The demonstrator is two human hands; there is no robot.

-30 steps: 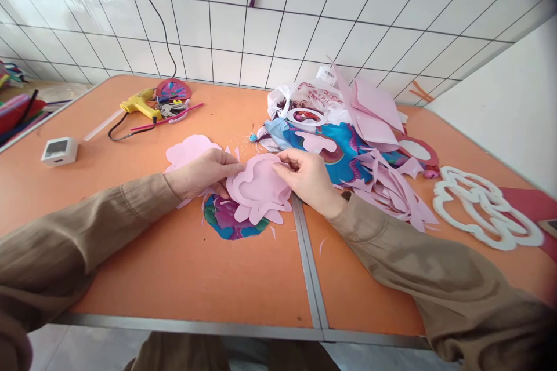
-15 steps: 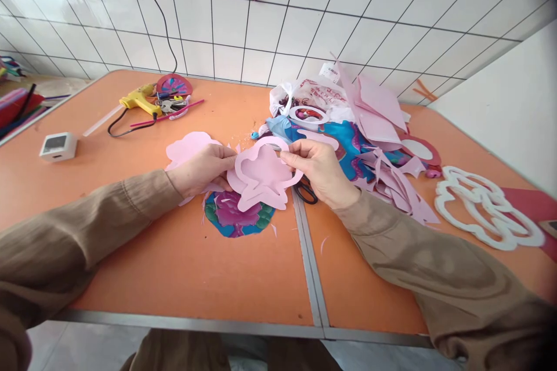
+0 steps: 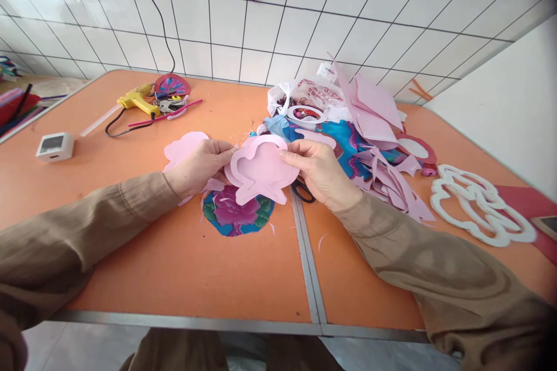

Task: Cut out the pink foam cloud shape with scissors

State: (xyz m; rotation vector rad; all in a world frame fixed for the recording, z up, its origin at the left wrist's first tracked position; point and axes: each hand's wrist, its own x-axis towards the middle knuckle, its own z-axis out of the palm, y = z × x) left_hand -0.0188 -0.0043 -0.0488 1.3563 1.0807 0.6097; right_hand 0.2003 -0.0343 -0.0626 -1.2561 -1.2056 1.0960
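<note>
My left hand [image 3: 202, 169] pinches the left edge of a pink cutout [image 3: 263, 169], which looks like felt or foam sheet. On the opposite edge, the thumb and fingers of my right hand [image 3: 319, 169] grip it. It seems to be an open frame laid over a solid piece, with two points at the bottom. Below it on the table lies a round floral fabric piece [image 3: 237, 214], partly covered. Another pink cutout [image 3: 186, 145] lies behind my left hand. Black scissor handles [image 3: 303, 191] show beneath my right hand.
To the right lie pink scraps [image 3: 391, 182], blue patterned fabric [image 3: 343, 139], folded pink sheets [image 3: 376, 110] and white cloud-shaped frames [image 3: 483, 206]. A yellow glue gun [image 3: 139, 99] and a small white box [image 3: 55, 146] are at left. A metal seam [image 3: 307, 255] crosses the orange table.
The pink frame now sits flatter and more closely lined up over the solid pink piece. Both hands keep their hold; the view has shifted slightly.
</note>
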